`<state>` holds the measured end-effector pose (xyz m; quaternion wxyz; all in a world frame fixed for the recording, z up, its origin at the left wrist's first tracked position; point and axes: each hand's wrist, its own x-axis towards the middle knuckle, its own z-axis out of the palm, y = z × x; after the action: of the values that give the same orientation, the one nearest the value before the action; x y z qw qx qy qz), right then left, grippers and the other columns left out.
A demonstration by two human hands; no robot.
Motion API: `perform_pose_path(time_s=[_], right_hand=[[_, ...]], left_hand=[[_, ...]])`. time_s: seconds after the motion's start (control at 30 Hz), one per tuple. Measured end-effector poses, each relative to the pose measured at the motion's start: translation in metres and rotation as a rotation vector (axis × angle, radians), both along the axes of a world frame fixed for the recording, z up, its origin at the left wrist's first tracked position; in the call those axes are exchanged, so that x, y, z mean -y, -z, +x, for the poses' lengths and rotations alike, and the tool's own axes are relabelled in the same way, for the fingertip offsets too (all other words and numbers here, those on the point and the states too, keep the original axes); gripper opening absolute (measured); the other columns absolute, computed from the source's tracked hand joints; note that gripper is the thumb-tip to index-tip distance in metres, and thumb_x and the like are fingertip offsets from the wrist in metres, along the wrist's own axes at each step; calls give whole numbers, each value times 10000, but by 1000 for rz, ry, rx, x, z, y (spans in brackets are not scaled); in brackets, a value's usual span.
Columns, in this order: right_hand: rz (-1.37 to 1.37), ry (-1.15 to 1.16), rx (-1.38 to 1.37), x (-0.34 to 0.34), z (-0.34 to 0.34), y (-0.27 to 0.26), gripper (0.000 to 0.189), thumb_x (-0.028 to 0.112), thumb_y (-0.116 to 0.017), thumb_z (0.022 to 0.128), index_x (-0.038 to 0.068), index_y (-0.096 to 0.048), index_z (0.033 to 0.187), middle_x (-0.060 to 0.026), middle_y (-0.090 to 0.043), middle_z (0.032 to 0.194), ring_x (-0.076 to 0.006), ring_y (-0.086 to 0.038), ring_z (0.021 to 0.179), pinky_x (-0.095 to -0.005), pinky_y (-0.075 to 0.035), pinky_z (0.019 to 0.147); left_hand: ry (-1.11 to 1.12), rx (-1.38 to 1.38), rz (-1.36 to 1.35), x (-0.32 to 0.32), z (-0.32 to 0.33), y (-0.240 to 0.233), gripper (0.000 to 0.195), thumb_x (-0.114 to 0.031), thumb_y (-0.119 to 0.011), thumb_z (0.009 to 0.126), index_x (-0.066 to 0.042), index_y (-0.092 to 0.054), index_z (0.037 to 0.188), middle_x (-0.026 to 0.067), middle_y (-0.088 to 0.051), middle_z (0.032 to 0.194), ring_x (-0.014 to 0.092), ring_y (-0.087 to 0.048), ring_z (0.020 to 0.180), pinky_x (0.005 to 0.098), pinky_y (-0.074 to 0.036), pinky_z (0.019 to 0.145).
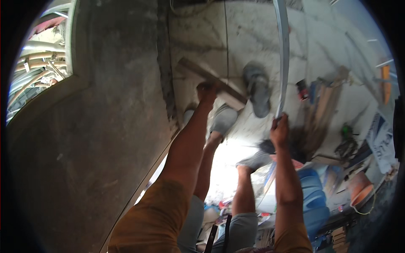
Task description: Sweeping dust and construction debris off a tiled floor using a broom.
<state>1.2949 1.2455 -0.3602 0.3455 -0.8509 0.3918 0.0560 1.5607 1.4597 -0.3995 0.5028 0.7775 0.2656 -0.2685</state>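
My left hand (207, 90) grips a wooden board (232, 90), which slants over the floor just beyond my foot. A paler wooden face shows at its lower right end. In my right hand (280, 130) is the lower end of a long, straight metal bar (283, 53). It stretches away from me past the top of the picture. A dark grey sandal (258, 91) lies on the pale tiled floor (199, 28) between the board and the bar. My feet wear grey footwear (224, 118), and brighter light falls on the floor between them.
A grey plastered wall (107, 126) rises close on the left, with an opening (44, 57) onto stacked poles. To the right are blurred wooden planks (322, 110), a dark red can (302, 90), a blue plastic chair (313, 193), an orange bucket (360, 189) and a printed sack (381, 142).
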Motion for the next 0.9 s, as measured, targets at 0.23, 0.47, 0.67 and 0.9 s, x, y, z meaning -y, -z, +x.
perform_pose_path(time_s=[0.23,0.47,0.67,0.9], right_hand=[[181,300,338,28,41,-167,428,95,-624,885,-35,-418,1236,-208,-578,1130,-325,-624,980,-394,-547,766],[286,599,646,144,163,-329,424,9,-622,871,-25,-446,1256,-92,-551,1115,-186,-542,1011,-336,-437,940],[222,738,874,290,233,-331,459,25,-657,876,-24,-431,1273,-92,-550,1054,-190,-533,943,-340,-453,866],[-137,739,718,477,296,-295,522,62,-673,866,-17,-437,1325,-179,-624,1133,-282,-636,1014,-358,-483,897]], left_hand=[[291,153,-461,15,-5,-180,743,-30,-813,699,-46,-341,1272,140,-503,1230,244,-551,1149,397,-494,949],[565,240,-635,41,55,-345,975,27,-787,647,-102,-238,1442,114,-464,1341,257,-493,1248,409,-443,1024],[455,120,-760,121,88,-384,886,-34,-816,667,-74,-330,1407,107,-516,1282,248,-532,1191,407,-458,977],[414,119,-563,190,101,-405,545,-57,-790,745,23,-536,1221,107,-629,1077,227,-615,988,381,-492,899]])
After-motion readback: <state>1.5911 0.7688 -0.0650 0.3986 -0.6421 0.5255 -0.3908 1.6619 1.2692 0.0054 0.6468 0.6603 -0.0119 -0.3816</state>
